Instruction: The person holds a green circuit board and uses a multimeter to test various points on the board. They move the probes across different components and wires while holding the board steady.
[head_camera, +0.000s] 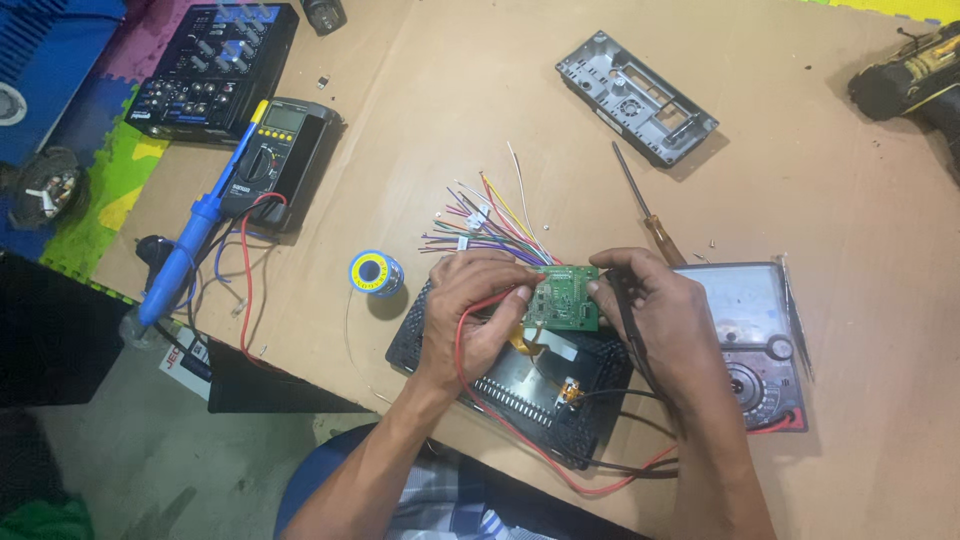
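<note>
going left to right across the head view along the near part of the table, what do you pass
blue soldering tool → solder spool → left hand → green circuit board → right hand → analog meter

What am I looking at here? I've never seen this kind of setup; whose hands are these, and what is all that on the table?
There is one picture, from a camera worn on a person's head, looking down at their own bare hands. The left hand and right hand pinch a small green circuit board between them, above a black device chassis. Red and black test leads run past both hands. On the brown table lie an analog meter, a digital multimeter, a blue desoldering pump, a solder spool, a screwdriver, loose coloured wires and a grey faceplate frame.
</note>
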